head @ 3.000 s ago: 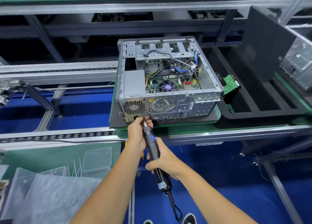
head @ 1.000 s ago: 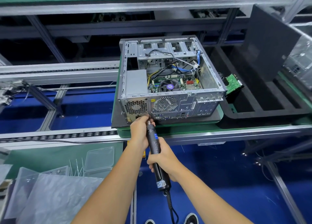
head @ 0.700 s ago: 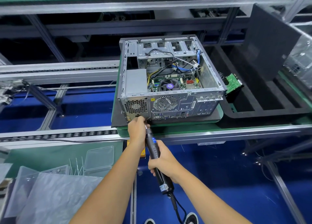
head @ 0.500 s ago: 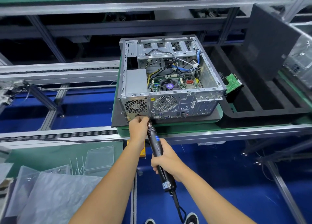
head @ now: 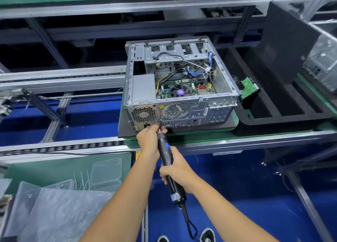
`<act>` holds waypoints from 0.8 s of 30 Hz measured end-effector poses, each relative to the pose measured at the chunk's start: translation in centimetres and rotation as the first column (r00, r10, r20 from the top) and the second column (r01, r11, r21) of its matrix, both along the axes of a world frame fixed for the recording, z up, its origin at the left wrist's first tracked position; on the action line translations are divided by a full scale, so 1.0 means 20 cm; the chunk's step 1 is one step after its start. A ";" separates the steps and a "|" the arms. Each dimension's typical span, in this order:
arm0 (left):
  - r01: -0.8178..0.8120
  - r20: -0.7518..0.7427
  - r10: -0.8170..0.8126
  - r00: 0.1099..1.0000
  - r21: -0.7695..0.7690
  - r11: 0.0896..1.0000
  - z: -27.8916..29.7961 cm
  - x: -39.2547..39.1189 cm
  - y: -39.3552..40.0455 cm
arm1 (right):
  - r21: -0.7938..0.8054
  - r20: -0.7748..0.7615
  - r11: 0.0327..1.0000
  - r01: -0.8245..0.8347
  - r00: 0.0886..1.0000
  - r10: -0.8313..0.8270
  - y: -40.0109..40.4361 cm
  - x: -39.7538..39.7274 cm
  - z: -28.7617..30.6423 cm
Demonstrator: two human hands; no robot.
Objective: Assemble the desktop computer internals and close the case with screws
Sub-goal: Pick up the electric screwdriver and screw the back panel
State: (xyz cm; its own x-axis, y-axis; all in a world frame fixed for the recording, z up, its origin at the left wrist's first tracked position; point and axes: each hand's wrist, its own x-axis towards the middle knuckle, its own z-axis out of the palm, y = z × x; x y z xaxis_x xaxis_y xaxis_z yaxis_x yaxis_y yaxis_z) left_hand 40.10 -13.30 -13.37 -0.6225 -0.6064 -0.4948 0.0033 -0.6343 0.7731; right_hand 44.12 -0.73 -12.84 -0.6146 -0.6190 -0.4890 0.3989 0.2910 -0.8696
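Right hand [head: 176, 170] wrapped around the middle of the electric screwdriver [head: 168, 162], cord trailing down behind the wrist. Left hand [head: 148, 138] up at the nose of the tool, fingertips pinched around the bit end right where it meets the rear panel of the computer case [head: 179, 88]. Screw itself hidden under those fingers, so can't tell how far in it sits.

Just past the fingertips: lower corner of the power supply [head: 144, 115] grille, next to the power socket. Looks like fastening the PSU to the back panel.

Tips for doing this bit well: keep the driver square to the panel, not angled up like a pencil, or the bit cams out and chews the head. Light forward push from the right hand, left fingers only steadying, then clear of the bit before pulling the trigger hard. Short burst, stop once snug.

Further out, above the hands: case open on top, motherboard and CPU fan [head: 179, 92] showing, cables loose. Off to the right, a black side panel [head: 290, 46] leaning upright, not yet on.
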 end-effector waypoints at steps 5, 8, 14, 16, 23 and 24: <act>0.019 -0.059 -0.012 0.998 0.119 0.993 0.02 0.00 -0.03 | -0.011 -0.001 1.000 0.004 1.000 -0.004 -0.02 0.00 0.00; 0.023 -0.079 -0.013 0.997 0.128 0.992 0.02 0.00 -0.03 | -0.017 0.003 1.000 0.005 1.000 -0.005 -0.03 -0.01 0.00; 0.024 -0.069 -0.017 0.997 0.103 0.994 0.00 -0.01 -0.05 | -0.027 0.004 0.999 0.018 1.000 -0.018 -0.04 0.00 -0.01; 0.027 -0.065 -0.022 0.998 0.091 0.995 0.00 -0.01 -0.05 | -0.032 0.004 0.999 0.018 1.000 -0.018 -0.04 0.00 -0.01; 0.015 -0.068 -0.010 0.998 0.075 0.997 0.00 -0.02 -0.05 | -0.043 0.008 0.999 0.016 1.000 -0.016 -0.03 -0.01 -0.01; 0.011 -0.067 -0.006 0.998 0.069 0.998 0.00 -0.02 -0.04 | -0.043 0.006 0.999 0.014 1.000 -0.013 -0.03 -0.01 -0.01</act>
State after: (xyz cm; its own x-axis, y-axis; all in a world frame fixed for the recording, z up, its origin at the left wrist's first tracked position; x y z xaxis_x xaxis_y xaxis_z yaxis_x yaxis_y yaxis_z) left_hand 39.71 -14.18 -13.28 -0.6605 -0.5666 -0.4926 0.0480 -0.6866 0.7255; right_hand 43.97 -1.37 -13.05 -0.6202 -0.6312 -0.4658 0.4079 0.2477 -0.8788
